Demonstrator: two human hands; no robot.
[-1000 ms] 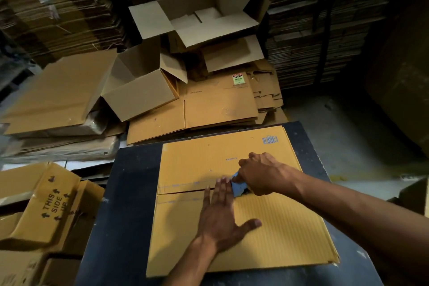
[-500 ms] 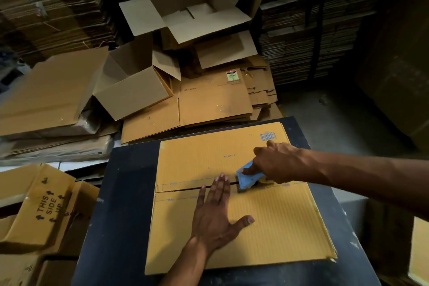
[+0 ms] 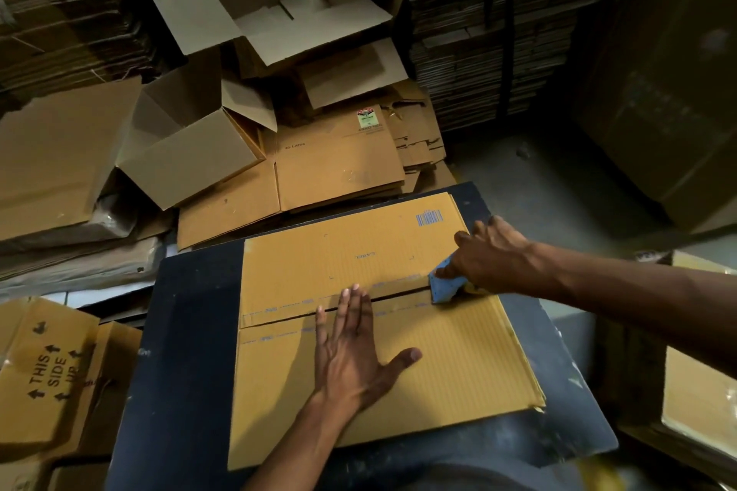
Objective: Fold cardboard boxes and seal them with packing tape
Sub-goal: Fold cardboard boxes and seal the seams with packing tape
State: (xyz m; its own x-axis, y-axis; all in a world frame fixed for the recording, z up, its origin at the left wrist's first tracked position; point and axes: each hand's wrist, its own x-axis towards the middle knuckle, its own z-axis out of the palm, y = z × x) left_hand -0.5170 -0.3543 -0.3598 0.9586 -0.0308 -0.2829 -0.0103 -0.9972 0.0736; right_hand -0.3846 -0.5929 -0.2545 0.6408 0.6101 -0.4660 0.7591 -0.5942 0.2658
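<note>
Box on desk: a flat yellow-brown cardboard box (image 3: pixel 399 331) lies in the lower centre of the frame on a dark desk (image 3: pixel 187 351); its two flaps meet along a seam (image 3: pixel 399 293) running left to right, with a narrow dark gap showing along it. A blue barcode (image 3: pixel 429 218) is printed near its upper right corner.
Left hand: the left hand (image 3: pixel 351 351) lies flat on the near flap, fingers straight and together, thumb spread to the right, fingertips reaching the seam; it grasps nothing.
Right hand: the right hand (image 3: pixel 490 259), entering from the right of the frame, grips a blue tape dispenser (image 3: pixel 444 285) at the right part of the seam, fingers curled over it; the blue part touches the cardboard.
Tape: a pale strip along the seam between the two hands may be tape; I cannot tell for certain.
Upper centre: an open box (image 3: pixel 275 12) with its flaps spread sits on a heap of cardboard, and a second open box (image 3: pixel 191 155) lies tipped on its side to its lower left.
Centre: flattened cartons (image 3: pixel 339 167) lie just beyond the far edge of the desk.
Lower left: a box printed "THIS SIDE UP" (image 3: pixel 48 375) with arrows.
Upper right: tall stacks of flat cardboard sheets (image 3: pixel 498 32) in shadow.
</note>
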